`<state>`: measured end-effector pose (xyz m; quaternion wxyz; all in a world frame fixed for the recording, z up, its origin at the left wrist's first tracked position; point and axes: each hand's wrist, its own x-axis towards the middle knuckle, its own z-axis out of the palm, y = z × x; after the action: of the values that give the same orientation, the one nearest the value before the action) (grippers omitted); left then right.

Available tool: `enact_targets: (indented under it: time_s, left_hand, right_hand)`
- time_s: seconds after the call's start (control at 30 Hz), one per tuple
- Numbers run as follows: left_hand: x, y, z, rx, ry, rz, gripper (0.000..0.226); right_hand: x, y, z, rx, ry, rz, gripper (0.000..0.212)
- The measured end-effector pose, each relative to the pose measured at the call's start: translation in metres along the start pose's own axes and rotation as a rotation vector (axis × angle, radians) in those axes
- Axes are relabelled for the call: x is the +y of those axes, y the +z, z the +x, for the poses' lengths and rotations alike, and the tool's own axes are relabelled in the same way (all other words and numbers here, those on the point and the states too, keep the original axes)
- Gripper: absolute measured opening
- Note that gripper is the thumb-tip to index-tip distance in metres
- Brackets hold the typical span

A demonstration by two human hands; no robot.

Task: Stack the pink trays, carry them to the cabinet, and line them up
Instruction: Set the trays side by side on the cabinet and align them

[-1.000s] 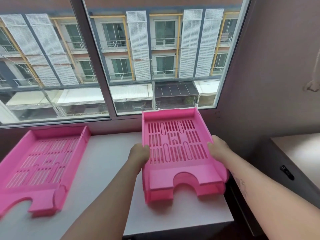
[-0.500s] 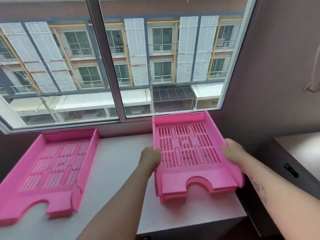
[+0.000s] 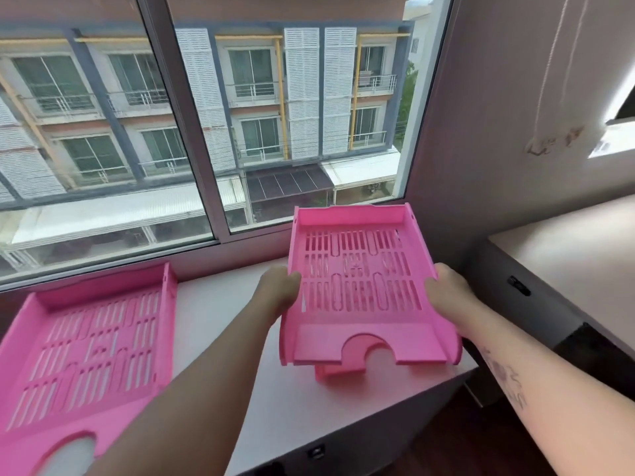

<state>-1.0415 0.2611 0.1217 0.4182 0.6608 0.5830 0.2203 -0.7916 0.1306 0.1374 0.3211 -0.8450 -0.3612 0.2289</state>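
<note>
White cabinet top [image 3: 223, 324] beneath a window [image 3: 206, 132] facing a shuttered building. Left hand [image 3: 280, 292] and right hand [image 3: 446, 293] clasp the opposite side walls of the upper pink tray [image 3: 360, 286], fingers curled round its edges. The tray is slotted, with a semicircular notch in its near lip; it appears to ride on a second tray [image 3: 340, 367], mostly hidden beneath. Well left of the left fingers, another pink tray [image 3: 86, 348] lies flat.

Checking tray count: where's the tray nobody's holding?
Head view, lower left: the loose pink tray lies flat on the white cabinet top under the window, left of the left hand.
</note>
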Motion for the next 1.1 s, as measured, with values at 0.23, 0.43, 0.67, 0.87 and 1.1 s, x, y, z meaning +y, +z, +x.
enact_targets:
  time_s: [0.23, 0.43, 0.67, 0.87, 1.1]
  left_hand:
    - [-0.049, -0.076, -0.021, 0.059, -0.012, 0.012, 0.03]
    - [-0.109, -0.147, -0.043, 0.244, -0.12, 0.122, 0.019]
    - [-0.154, -0.182, -0.051, 0.294, -0.239, 0.188, 0.021]
    - [-0.145, -0.145, -0.053, 0.327, -0.244, 0.07, 0.038]
    - [-0.137, -0.12, -0.049, 0.272, -0.299, 0.047, 0.052]
  right_hand:
    - [-0.047, 0.06, -0.039, 0.006, -0.083, -0.061, 0.042]
    - [-0.089, 0.141, -0.06, -0.135, -0.181, -0.047, 0.039]
    - [-0.106, 0.197, -0.078, -0.243, -0.21, -0.107, 0.027]
    - [-0.089, 0.186, -0.058, -0.134, -0.164, -0.42, 0.026]
    - [-0.069, 0.178, -0.046, -0.235, -0.165, -0.226, 0.03]
